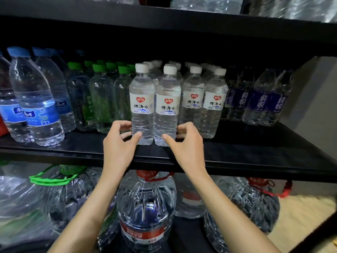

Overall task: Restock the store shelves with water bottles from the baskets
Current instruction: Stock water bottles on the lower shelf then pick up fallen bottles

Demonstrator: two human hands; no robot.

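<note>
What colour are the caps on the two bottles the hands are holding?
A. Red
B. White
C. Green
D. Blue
B: the left bottle, held by the left hand, and the right bottle, held by the right hand, both have white caps.

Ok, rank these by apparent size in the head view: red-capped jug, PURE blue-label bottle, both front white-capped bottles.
1. red-capped jug
2. PURE blue-label bottle, perhaps just nearer
3. left white-capped bottle and right white-capped bottle: alike, unranked
</note>
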